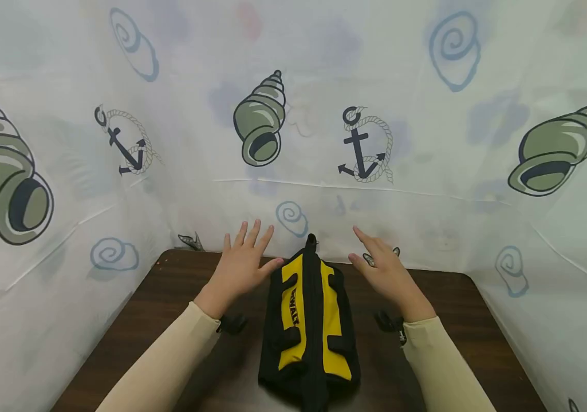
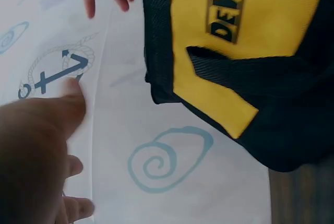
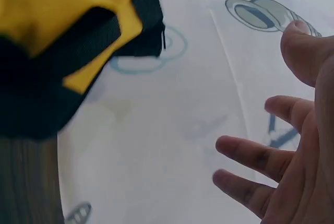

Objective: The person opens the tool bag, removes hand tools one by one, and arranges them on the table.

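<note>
A yellow and black DeWalt tool bag (image 1: 297,309) sits on the dark wooden table, its black zip strip running lengthwise along the top and a zip tab (image 1: 311,241) at the far end. To its left, my left hand (image 1: 241,266) is raised with fingers spread, holding nothing. On the other side my right hand (image 1: 386,272) hovers with fingers extended, apart from the bag. In the left wrist view the bag's yellow side (image 2: 250,20) and a black handle loop (image 2: 250,75) show close up. The right wrist view has my right fingers (image 3: 255,158) loosely bent and free.
The brown table (image 1: 180,303) has rounded far corners. White cloth (image 1: 195,189) printed with shells and anchors hangs behind it and along both sides. Dark wrist straps sit by both cream sleeves (image 1: 169,355).
</note>
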A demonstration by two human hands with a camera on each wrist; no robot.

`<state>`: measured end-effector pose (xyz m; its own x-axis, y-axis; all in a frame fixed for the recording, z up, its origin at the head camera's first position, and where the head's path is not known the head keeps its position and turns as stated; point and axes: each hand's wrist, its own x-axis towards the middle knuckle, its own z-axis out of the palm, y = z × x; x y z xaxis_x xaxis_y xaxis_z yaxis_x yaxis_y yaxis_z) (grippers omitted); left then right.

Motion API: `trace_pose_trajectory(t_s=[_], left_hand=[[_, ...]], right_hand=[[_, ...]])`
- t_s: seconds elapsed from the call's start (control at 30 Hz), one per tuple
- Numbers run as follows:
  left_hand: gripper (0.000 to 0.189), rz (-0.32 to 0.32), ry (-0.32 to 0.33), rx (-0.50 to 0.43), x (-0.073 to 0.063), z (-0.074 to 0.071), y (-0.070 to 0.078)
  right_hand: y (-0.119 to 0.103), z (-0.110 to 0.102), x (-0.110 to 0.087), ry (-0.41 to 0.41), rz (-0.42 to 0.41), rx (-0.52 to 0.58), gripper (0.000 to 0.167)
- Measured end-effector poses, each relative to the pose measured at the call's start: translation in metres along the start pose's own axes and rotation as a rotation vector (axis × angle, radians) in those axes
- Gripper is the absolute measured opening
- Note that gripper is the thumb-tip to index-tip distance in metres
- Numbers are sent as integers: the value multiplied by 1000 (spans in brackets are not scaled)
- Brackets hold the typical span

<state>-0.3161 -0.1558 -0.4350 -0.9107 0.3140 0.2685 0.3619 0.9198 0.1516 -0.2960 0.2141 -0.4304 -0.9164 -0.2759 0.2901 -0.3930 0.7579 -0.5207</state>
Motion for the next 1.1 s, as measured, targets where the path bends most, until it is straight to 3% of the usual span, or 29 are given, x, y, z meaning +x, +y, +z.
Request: trace_pose_trajectory(t_s=[0.13, 0.47, 0.67, 0.8, 0.93, 1.1], left_hand=[[91, 35, -27, -9, 18, -2, 2], [78, 109, -56, -3, 57, 11, 14], [72, 163, -92, 18, 77, 22, 20], [70, 218, -88, 79, 89, 22, 21], [70, 274, -97, 76, 104, 21, 23], [73, 337, -210, -24, 119, 21, 26]], right_hand=[[-12, 6, 18, -61, 16, 120, 75], [-31, 45, 61, -91, 36, 195, 51], [-36, 62, 80, -131, 43, 199, 45], [-38, 66, 91, -147, 47, 184, 39], [-39, 65, 97, -146, 31, 85, 29], [-37, 61, 96, -113, -15, 10, 15]])
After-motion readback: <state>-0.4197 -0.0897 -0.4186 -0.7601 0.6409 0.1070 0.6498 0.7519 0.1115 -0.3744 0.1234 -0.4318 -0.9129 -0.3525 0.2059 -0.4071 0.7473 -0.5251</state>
